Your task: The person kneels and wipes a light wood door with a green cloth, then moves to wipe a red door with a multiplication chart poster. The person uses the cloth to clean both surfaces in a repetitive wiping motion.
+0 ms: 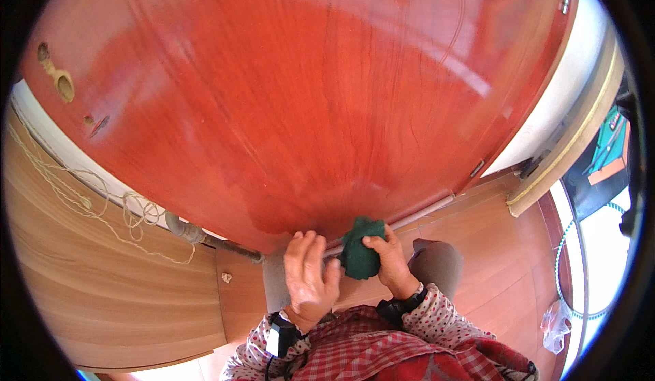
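Note:
My right hand [392, 258] grips a dark green scouring pad [363, 248], its thumb pressed on the near face. Whether it is a stiff pad or a folded cloth is hard to tell. To the left of it my left hand [310, 277] is raised with the fingers stretched out and nothing in it. Both hands are close to the lower edge of a large glossy red-brown wooden door [293, 108]. A darker patch shows on the door's surface just beyond my hands. Cut-out lock holes [65, 86] are at the door's left side.
On the left is a wood-grain panel [116, 278] with loose pale cord [85, 203] and a pipe fitting [183, 229] beside it. A wooden trim piece [566, 135] stands at right. A clear plastic bag [556, 326] and a striped hoop [561, 258] lie farther right.

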Available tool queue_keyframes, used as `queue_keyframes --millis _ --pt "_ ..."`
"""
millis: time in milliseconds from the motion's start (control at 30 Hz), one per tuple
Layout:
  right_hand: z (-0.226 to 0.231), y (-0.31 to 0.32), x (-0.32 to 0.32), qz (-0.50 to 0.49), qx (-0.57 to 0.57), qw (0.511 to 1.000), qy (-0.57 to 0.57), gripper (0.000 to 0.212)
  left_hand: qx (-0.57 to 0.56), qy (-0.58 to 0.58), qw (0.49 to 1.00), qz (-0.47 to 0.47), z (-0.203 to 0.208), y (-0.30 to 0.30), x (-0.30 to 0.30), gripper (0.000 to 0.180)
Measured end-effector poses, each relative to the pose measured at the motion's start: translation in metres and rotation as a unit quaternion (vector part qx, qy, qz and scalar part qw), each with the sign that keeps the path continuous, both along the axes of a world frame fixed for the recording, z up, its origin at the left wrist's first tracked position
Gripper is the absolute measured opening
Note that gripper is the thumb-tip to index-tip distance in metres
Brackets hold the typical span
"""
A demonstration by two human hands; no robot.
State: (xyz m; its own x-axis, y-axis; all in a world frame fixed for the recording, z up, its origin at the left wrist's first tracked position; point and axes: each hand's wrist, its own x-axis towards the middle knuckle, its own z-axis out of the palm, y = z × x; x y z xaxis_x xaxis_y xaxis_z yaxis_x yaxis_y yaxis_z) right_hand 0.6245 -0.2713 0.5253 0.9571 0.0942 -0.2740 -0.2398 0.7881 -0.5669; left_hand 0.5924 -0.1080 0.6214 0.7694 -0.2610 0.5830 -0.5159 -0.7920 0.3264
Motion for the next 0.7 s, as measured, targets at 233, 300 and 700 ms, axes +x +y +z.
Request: queue_keyframes --millis 233,300,700 --pt "-0.036 -0.006 0.024 -0.111 -0.09 0.99 0.0 0.037 0.243 0.21 0.947 -0.021 -0.054 -0.016 -0.01 0.061" --pt "-0.044 -0.001 0.026 -0.123 -0.092 0.988 -0.007 0.038 0.158 0.34 0.925 0.066 -0.065 -0.001 -0.021 0.06" --pt "-0.037 0.049 -0.06 0.06 0.003 0.992 -0.113 0.034 -0.326 0.351 0.876 0.053 -0.066 0.027 -0.1 0.084"
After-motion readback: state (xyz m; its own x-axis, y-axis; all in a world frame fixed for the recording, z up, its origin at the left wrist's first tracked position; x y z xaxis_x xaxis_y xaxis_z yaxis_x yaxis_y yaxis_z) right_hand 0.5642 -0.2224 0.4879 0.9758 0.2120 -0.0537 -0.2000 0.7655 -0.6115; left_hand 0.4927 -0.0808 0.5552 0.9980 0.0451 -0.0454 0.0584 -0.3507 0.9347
